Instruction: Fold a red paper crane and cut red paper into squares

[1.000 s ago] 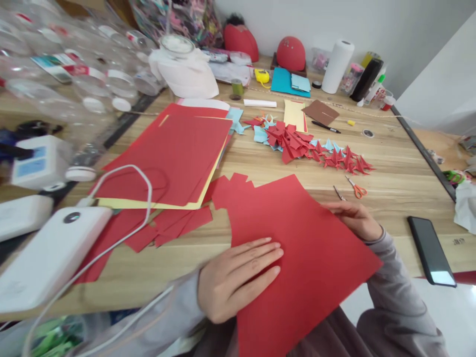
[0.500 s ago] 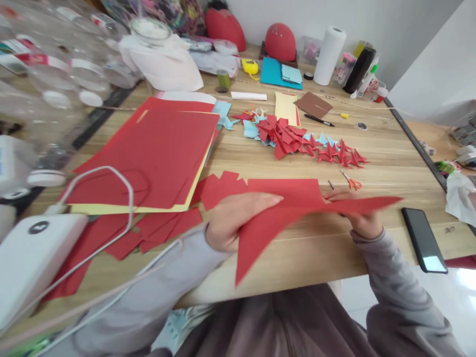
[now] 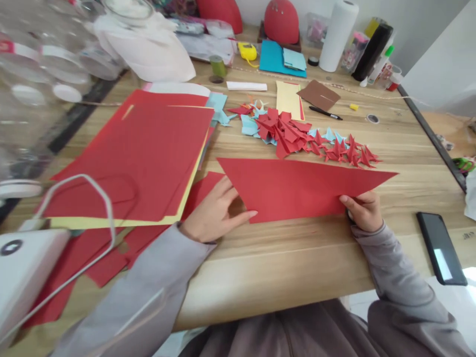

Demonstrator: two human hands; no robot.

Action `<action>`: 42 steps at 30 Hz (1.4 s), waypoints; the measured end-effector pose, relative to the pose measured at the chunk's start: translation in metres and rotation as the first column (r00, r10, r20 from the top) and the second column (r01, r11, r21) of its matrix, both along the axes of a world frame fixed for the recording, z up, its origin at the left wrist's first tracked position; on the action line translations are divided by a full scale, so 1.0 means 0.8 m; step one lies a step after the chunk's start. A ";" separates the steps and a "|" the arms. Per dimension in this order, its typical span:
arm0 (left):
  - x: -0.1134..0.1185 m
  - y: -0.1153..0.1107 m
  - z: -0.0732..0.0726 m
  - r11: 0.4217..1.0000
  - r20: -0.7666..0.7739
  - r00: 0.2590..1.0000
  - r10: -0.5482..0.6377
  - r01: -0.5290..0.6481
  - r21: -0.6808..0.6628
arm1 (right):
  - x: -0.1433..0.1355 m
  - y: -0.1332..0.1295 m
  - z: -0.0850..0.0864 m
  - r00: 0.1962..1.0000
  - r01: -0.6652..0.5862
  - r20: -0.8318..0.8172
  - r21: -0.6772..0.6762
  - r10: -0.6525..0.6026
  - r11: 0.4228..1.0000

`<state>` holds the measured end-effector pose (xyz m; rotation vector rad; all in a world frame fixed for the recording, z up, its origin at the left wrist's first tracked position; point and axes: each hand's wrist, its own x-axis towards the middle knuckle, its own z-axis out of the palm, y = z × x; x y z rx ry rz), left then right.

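Red sheet (image 3: pixel 293 191) is in both hands, over the surface (image 3: pixel 278 267), long edge on the far side, shorter edge toward the person. Right hand (image 3: pixel 366 210) pinches its near edge at the right end, thumb on top. Left hand (image 3: pixel 213 213) is at the near left corner, thumb tip on it, gap between thumb and fingers; fingertips are behind the paper, so can't tell if it grips. Just beyond the sheet: pile of folded red pieces (image 3: pixel 286 131) with some light blue ones. Left of it: stack of red sheets (image 3: pixel 152 158) with a yellow sheet (image 3: pixel 61 222) under. White power bank (image 3: pixel 29 277) far left, phone (image 3: pixel 441 248) right of the right hand.
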<state>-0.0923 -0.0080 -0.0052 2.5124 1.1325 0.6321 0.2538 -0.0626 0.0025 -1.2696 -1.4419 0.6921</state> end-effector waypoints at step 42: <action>0.039 -0.022 0.026 0.496 0.341 0.813 0.471 0.076 -0.865 | -0.028 0.000 0.010 0.995 -0.103 -0.060 -0.412 0.086 0.905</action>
